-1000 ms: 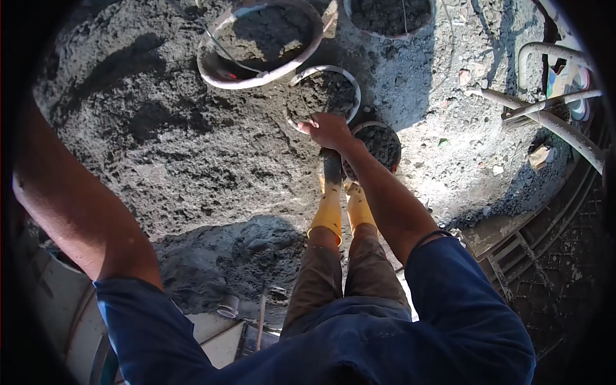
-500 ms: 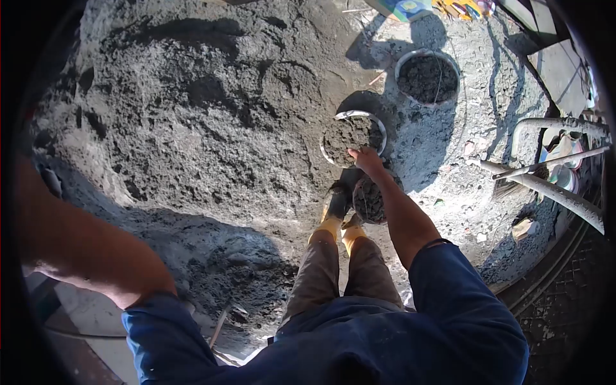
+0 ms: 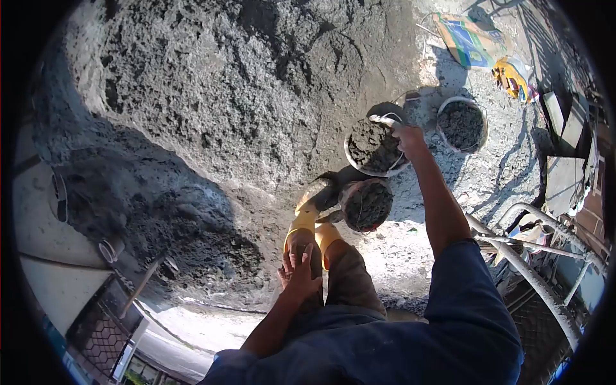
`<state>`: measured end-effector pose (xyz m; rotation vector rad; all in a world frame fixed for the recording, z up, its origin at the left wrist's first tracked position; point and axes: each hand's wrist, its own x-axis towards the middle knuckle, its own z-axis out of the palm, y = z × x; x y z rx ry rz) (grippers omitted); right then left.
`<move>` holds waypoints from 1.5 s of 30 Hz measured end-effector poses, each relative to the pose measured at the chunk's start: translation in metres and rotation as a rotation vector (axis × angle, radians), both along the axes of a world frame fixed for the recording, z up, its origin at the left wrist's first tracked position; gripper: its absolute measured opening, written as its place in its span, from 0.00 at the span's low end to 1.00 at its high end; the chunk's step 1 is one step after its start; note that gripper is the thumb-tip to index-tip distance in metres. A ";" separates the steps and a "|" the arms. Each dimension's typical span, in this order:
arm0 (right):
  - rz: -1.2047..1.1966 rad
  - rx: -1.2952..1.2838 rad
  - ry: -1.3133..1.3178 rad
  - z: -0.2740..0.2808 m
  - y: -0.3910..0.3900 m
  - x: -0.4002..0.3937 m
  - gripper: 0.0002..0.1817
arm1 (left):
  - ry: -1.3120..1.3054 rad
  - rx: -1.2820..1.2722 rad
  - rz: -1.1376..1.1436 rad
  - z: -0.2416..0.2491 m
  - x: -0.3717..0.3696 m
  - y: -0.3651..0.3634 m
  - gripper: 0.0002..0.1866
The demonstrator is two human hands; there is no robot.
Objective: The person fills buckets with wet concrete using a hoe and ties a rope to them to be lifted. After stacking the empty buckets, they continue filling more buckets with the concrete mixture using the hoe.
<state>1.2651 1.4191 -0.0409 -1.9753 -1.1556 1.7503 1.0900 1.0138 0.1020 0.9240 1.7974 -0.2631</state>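
A white bucket filled with grey wet mortar stands on the ground ahead of my boots. My right hand is at its far right rim, fingers closed round what looks like its wire handle. Just nearer, beside my boots, sits a smaller dark bucket, also full of mortar. My left hand lies on my left leg near the knee, fingers spread and holding nothing. To the right is another white bucket of mortar, apart from both hands.
A broad heap of grey mortar covers the ground ahead and left. Printed sacks lie at the far right. Metal pipes stand at right. A wooden handle sticks up at left near the shaded mortar.
My left hand has come in from the far left onto my leg. My right hand has shifted from over the white bucket's near side to its far right rim. The view has turned.
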 end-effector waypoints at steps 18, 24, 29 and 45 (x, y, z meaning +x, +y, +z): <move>-0.098 0.535 -0.055 -0.040 0.166 -0.031 0.11 | 0.038 -0.015 0.024 -0.013 -0.006 0.004 0.41; -0.224 0.282 0.345 -0.101 0.197 0.013 0.33 | 0.040 -0.053 0.027 -0.013 -0.005 0.007 0.41; -0.201 0.560 -0.578 -0.070 -0.044 0.032 0.27 | 0.047 -0.055 0.036 -0.014 -0.005 0.016 0.40; 0.101 -0.347 -0.079 -0.019 -0.172 0.031 0.19 | 0.066 0.019 -0.029 -0.019 -0.012 0.020 0.37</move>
